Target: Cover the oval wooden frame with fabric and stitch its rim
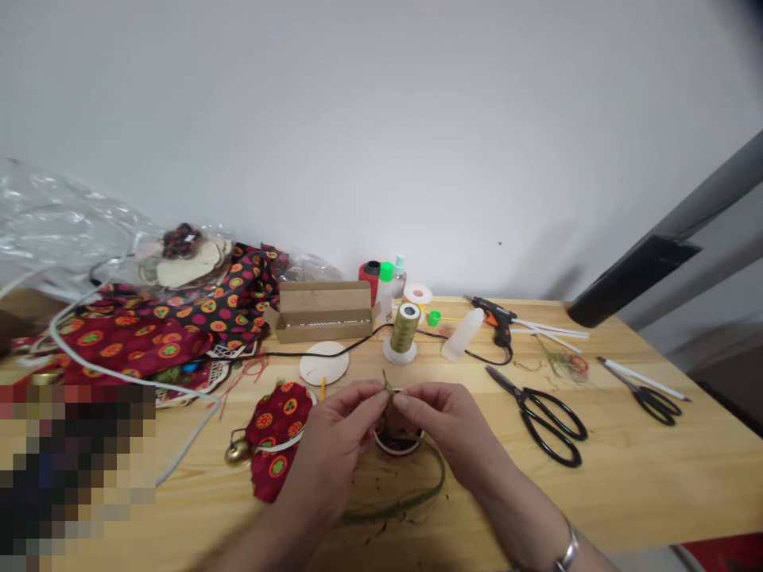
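My left hand (334,445) and my right hand (444,429) meet above the wooden table (625,477), fingertips pinched together on an olive-green thread (386,384) that sticks up between them. Under the fingers sits a small round white-rimmed piece (398,442), partly hidden. A loop of the green thread (429,492) lies on the table below my hands. A red patterned fabric piece (277,433) with a small brass bell (236,453) lies just left of my left hand.
A green thread spool (405,327), a cardboard box (322,311), a wooden disc (323,363), bottles (386,287), a glue gun (499,319) and two black scissors (548,417) (649,397) lie behind and to the right. Red patterned cloth (149,326) and clear plastic (53,230) pile up at the left.
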Tool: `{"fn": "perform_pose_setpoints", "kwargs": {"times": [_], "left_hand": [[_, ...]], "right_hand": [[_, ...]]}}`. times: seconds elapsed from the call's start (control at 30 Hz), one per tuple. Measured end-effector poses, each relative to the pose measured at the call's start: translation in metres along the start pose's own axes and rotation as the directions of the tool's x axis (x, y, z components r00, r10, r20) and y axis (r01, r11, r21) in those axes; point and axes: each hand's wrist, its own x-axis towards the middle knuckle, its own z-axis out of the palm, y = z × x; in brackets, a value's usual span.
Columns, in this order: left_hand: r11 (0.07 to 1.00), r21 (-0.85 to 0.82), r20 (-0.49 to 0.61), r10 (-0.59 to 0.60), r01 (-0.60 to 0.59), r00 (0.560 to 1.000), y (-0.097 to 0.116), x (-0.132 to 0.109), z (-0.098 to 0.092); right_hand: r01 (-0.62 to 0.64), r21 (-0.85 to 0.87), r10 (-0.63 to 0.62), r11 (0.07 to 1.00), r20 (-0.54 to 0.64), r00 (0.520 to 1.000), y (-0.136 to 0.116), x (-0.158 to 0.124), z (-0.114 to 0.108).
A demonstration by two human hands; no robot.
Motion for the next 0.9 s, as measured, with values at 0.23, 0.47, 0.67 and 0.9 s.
{"fn": "perform_pose_setpoints", "kwargs": {"times": [0.23,0.47,0.67,0.9], "left_hand": [[1.000,-0.002,-0.013,-0.008,0.008,1.000,-0.0014,0.0004,-0.0004],[1.000,0.003,0.030,0.001,-0.001,1.000,-0.0015,-0.0007,0.0005],[0.999,0.041,-0.005,0.023,-0.022,1.000,-0.0045,0.0013,-0.0003],[1.000,0.004,0.002,-0.001,0.001,1.000,-0.0041,0.0017,-0.0016]], "right_hand": [[0.008,-0.078,-0.010,0.997,-0.025,1.000,0.0004,0.0023,0.0005],[0.020,-0.129,-0.027,0.991,-0.055,0.998,-0.0005,0.0012,0.0021],[0.084,-0.326,-0.108,0.942,-0.059,0.992,0.0031,-0.0026,0.0025],[0.071,-0.283,-0.090,0.956,-0.055,0.994,0.0078,-0.0015,0.0007]]}}
